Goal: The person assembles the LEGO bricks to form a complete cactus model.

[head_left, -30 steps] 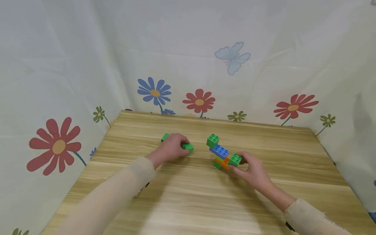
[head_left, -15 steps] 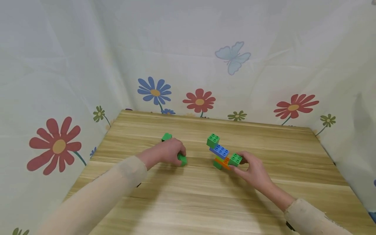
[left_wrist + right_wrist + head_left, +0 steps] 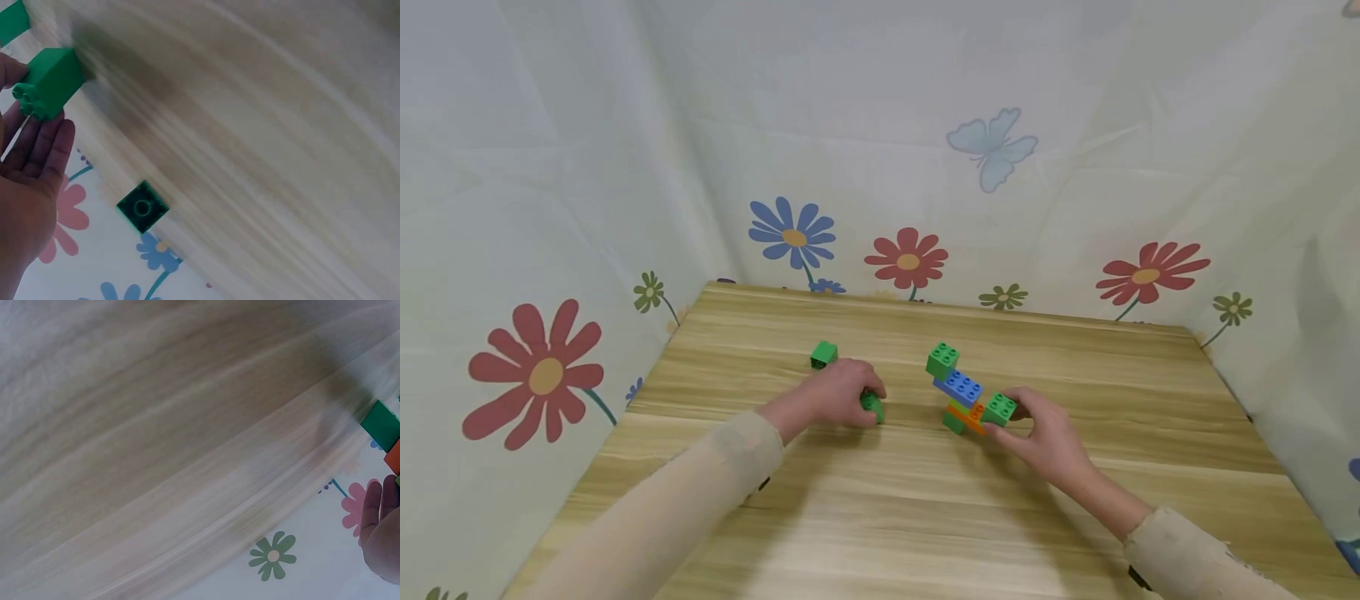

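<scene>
My left hand (image 3: 842,392) pinches a green toy brick (image 3: 53,84) between thumb and fingers, low over the wooden table. In the head view the fingers cover much of that brick. To its right, my right hand (image 3: 1045,433) grips the near end of a stepped toy-brick build (image 3: 958,387), at a green brick (image 3: 1000,408) with studs up. The build has another green brick (image 3: 942,361) on top, a blue one below it, then yellow-green and orange pieces and a green brick at the base. In the right wrist view, only its edge (image 3: 382,426) shows.
Behind the left hand, a loose green brick (image 3: 823,356) lies on its side, its hollow underside showing in the left wrist view. The wooden table (image 3: 887,517) ends at a white cloth backdrop (image 3: 865,150) printed with flowers and a butterfly.
My left hand has drawn its green brick toward me, then shifted slightly back to the right. The loose brick behind it is now fully uncovered. My right hand and the build stay put.
</scene>
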`<state>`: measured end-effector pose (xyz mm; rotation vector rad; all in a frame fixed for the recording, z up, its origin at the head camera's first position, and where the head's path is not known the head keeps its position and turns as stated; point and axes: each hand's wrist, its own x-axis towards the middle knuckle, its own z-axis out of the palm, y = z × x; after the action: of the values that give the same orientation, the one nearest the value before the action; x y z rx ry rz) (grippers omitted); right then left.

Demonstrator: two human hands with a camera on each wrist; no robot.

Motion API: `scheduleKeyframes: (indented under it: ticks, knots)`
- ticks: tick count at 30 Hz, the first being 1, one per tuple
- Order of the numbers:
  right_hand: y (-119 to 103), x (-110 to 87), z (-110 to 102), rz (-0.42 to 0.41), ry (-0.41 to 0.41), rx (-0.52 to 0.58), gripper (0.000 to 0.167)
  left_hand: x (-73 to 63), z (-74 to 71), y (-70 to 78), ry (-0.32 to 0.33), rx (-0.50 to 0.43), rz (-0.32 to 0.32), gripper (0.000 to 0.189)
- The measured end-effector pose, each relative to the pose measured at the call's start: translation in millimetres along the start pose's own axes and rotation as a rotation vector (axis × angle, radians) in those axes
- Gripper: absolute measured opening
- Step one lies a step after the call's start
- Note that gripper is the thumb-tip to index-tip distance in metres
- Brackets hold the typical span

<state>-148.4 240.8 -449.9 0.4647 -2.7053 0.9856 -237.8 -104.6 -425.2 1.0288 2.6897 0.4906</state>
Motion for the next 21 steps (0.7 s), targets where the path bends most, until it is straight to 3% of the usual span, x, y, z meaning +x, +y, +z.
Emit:
scheduleKeyframes:
  ticks: [6,13,18,21]
  knots:
    - [-1.2,-0.5,0.8,-0.005,0.008,-0.008,0.039,-0.5,12.5,-5.6,0.086,-0.074,-0.004,0.035]
    - [-2.3,-1.3,1.6,0.001,0.006,-0.009,0.04,-4.8,18.8,-9.9,0.116,-0.182,-0.051,0.049]
    - [-2.1,-1.4,1.3,0.006,0.001,-0.006,0.04,-18.2,16.5,-12.8,0.161,-0.373,-0.103,0.074]
    - [-2.3,-1.0,1.7,0.008,-0.004,0.002,0.039,-26.8,16.7,-18.0,0.176,-0.497,-0.117,0.079]
